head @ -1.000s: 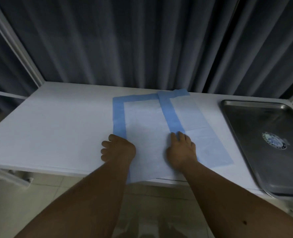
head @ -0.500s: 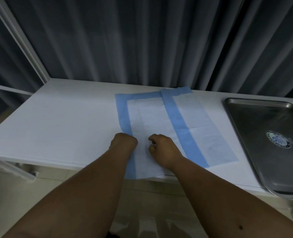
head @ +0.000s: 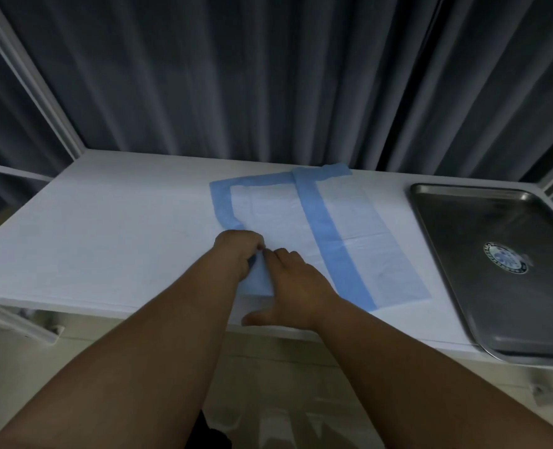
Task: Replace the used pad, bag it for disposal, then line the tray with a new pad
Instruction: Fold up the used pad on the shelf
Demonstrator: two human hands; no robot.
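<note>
A blue-bordered white pad point(head: 278, 215) lies on the white table, its right part folded over so that a blue strip point(head: 327, 244) runs down the middle. My left hand point(head: 237, 251) is curled at the pad's near left edge and pinches a raised fold of it. Right beside it, my right hand point(head: 296, 283) rests on the pad with fingers stretched toward my left hand and thumb spread at the table's front edge. The steel tray point(head: 456, 254) sits bare at the right, apart from both hands.
The white table point(head: 106, 241) stretches left of the pad. Dark curtains hang right behind it. The tray overhangs the table's front right corner. Something glossy and see-through point(head: 284, 422) lies low between my forearms, below the table edge.
Both hands moved together at the pad's near left part. My right hand slid left off the blue strip, curled, then flattened. My left hand has gathered the pad's edge into a fold.
</note>
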